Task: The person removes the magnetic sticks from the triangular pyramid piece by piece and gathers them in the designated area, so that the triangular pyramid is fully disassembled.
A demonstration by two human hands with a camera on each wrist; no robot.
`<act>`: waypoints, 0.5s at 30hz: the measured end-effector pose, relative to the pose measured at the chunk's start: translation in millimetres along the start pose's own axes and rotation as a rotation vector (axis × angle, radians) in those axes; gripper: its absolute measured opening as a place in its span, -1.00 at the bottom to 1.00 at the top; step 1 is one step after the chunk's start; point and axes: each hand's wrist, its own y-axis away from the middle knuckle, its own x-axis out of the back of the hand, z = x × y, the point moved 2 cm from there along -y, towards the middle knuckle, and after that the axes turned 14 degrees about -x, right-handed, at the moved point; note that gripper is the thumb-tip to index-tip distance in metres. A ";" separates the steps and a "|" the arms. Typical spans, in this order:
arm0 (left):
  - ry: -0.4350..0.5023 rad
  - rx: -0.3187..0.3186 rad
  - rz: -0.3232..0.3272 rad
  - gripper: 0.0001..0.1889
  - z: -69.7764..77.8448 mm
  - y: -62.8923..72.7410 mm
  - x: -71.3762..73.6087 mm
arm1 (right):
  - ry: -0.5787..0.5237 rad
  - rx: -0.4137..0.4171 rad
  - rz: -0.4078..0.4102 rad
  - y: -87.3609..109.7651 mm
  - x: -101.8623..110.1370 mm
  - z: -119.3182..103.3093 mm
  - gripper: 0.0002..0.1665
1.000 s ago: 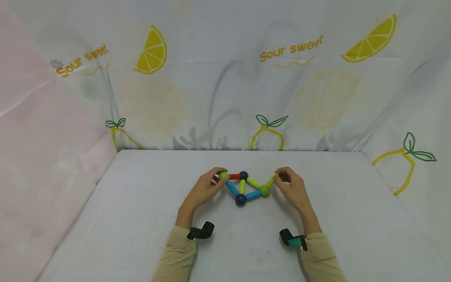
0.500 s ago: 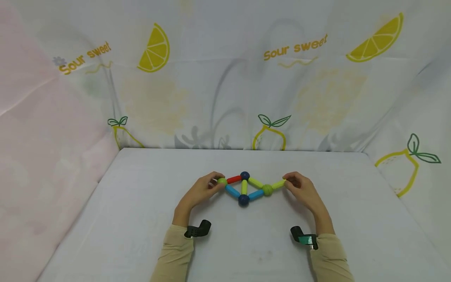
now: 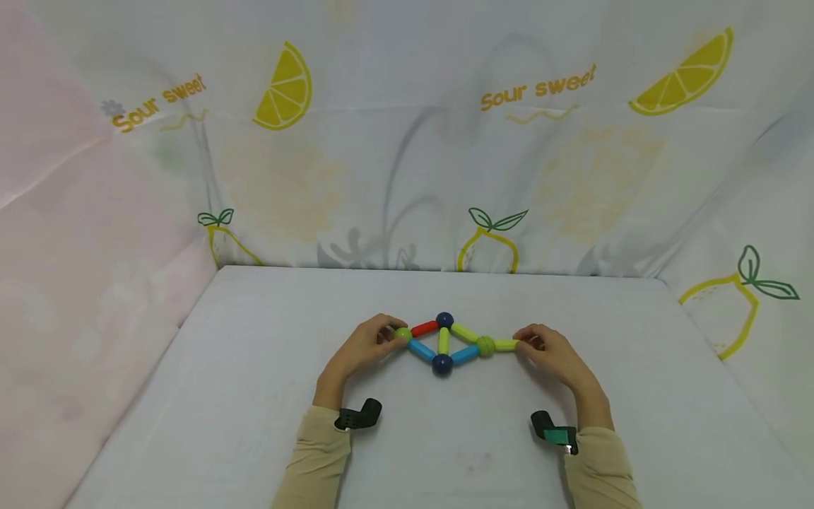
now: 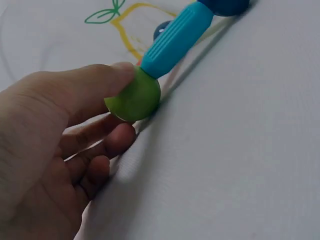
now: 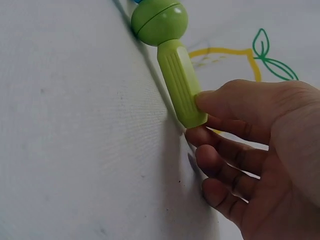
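Observation:
Rods and balls joined into a flat diamond lie on the white table. My left hand [image 3: 369, 344] pinches the green ball [image 4: 135, 95] at its left corner. A red rod [image 3: 424, 329] and a blue rod [image 4: 177, 40] run from that ball to two dark blue balls, the far one [image 3: 444, 321] and the near one [image 3: 441, 365]. A yellow-green rod [image 3: 443, 341] links those two. At the right corner is another green ball [image 5: 160, 21]. From it a yellow-green rod [image 5: 181, 82] sticks out to the right, its free end pinched by my right hand [image 3: 552, 353].
The white table [image 3: 292, 304] ends at a back edge, where a white cloth with lemon prints [image 3: 486, 247] hangs. Pinkish cloth [image 3: 95, 283] lies along the left side. Each wrist wears a strapped black camera.
The right hand has moved right and toward me, swinging the outer yellow-green rod from a slant to nearly level. The left corner has come slightly nearer with the left hand.

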 end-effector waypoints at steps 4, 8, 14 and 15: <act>0.046 0.015 0.051 -0.70 -3.4 1.9 -1.6 | 0.019 0.006 -0.011 2.8 1.3 -3.0 -0.74; 0.050 0.017 0.064 -0.72 -7.1 2.4 -2.7 | 0.039 0.013 -0.012 5.1 3.1 -6.4 -0.72; 0.060 0.006 0.071 -0.72 -10.7 2.7 -4.9 | 0.023 0.096 0.112 5.5 -0.1 -19.3 -0.73; 0.063 0.003 0.074 -0.71 -11.1 2.7 -5.7 | 0.013 0.129 0.134 4.9 -2.7 -23.2 -0.74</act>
